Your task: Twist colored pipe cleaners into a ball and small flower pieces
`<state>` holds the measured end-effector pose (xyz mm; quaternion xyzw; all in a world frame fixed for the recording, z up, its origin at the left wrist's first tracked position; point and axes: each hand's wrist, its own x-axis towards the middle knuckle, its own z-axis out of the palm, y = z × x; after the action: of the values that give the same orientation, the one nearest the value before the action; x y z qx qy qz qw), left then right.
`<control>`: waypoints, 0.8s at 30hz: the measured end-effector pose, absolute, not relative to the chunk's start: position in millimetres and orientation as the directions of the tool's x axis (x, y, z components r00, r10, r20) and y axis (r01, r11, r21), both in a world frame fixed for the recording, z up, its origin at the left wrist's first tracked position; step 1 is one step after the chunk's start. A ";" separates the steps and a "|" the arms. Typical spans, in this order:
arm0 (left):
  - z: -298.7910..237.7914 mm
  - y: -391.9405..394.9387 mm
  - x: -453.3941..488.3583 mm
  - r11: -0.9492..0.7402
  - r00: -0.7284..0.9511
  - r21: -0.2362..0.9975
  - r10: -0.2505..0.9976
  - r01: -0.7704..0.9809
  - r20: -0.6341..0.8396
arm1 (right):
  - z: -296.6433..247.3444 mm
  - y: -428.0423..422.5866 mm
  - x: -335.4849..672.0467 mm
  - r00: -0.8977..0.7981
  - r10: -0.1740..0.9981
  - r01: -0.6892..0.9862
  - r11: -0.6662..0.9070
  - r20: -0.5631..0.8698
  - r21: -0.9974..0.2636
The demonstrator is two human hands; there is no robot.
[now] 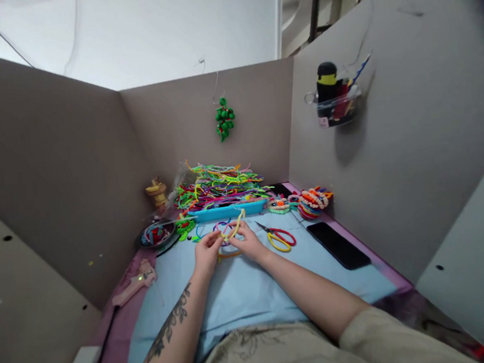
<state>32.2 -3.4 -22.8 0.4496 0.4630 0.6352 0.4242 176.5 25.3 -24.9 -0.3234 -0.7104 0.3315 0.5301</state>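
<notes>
My left hand (pixel 207 252) and my right hand (pixel 249 242) meet over a light blue mat (pixel 245 289). Both pinch a yellow pipe cleaner (pixel 235 227) that rises between their fingertips. A few bent pipe cleaners, purple, blue and orange (pixel 228 255), lie on the mat under and just beyond the hands. Yellow and red scissors (pixel 278 238) lie just right of my right hand.
A blue tray (pixel 227 211) heaped with coloured pipe cleaners stands at the back. Finished pipe-cleaner pieces (pixel 309 200) sit at the back right, a black phone (pixel 338 244) at the right, a pink glue gun (pixel 133 283) and a round dish (pixel 157 235) at the left. Cardboard walls enclose the desk.
</notes>
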 end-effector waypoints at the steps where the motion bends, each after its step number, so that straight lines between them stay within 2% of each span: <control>1: -24.6 -2.0 31.8 -0.224 -0.233 0.967 0.953 -0.120 0.192 | -25.2 26.2 176.3 -0.209 0.812 0.111 0.573 0.544 -0.812; 6: -30.5 2.2 32.3 -0.241 -0.184 0.967 0.957 -0.079 0.224 | -27.4 31.9 176.2 -0.122 0.837 0.124 0.546 0.533 -0.829; 10: -31.6 0.9 34.0 -0.236 -0.151 0.969 0.963 -0.070 0.224 | -30.3 35.8 176.3 -0.107 0.883 0.087 0.466 0.456 -0.881; 20: -25.7 -5.3 36.0 -0.258 -0.180 0.962 0.946 0.093 0.271 | -43.7 44.0 173.5 -0.218 0.921 -0.082 0.313 0.323 -0.946; 24: -19.4 -7.7 34.6 -0.235 -0.236 0.966 0.937 0.111 0.256 | -41.1 43.9 173.1 -0.287 0.900 -0.053 0.327 0.328 -0.943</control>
<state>34.6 -7.7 -19.4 0.5117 0.5122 0.5965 0.3464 173.1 43.9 -41.1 -0.3287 -0.6445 0.4777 0.4984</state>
